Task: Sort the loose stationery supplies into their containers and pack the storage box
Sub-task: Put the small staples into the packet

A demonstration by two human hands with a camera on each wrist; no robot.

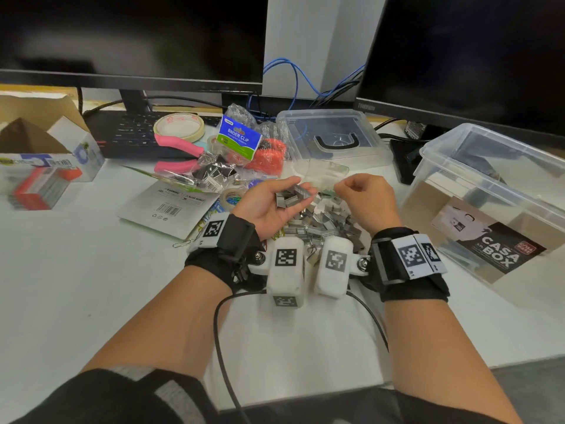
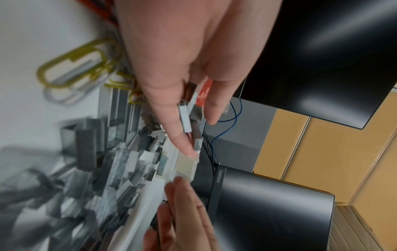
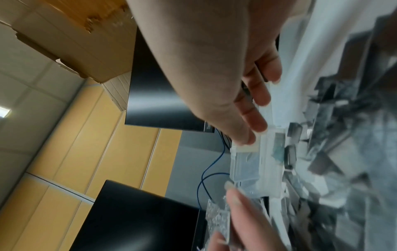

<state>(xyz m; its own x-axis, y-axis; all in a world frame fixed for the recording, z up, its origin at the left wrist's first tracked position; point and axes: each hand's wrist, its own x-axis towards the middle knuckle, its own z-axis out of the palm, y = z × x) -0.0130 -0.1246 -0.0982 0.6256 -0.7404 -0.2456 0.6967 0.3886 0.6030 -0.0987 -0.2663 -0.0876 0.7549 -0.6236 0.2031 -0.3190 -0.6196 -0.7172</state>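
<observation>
My left hand [image 1: 275, 203] is turned palm up over the desk and holds a few grey staple strips [image 1: 293, 195]. In the left wrist view its thumb and fingers pinch those staple strips [image 2: 185, 118]. A heap of loose staple strips [image 1: 324, 223] lies on the desk under both hands. My right hand [image 1: 363, 194] hovers beside the left, holding nothing. In the right wrist view its fingertips [image 3: 247, 141] touch the rim of a small clear plastic case [image 3: 244, 163]. That clear case [image 1: 328, 169] lies just behind the hands. The big clear storage box [image 1: 495, 137] stands at the right.
The box's clear lid [image 1: 305, 123] lies behind the case. A binder clip packet [image 1: 240, 137], tape roll [image 1: 179, 127], pink-handled tool [image 1: 177, 145] and orange items [image 1: 269, 157] crowd the back left. Paper clips [image 2: 75, 68] lie by my left wrist. Two monitors and a keyboard [image 1: 128, 133] line the back.
</observation>
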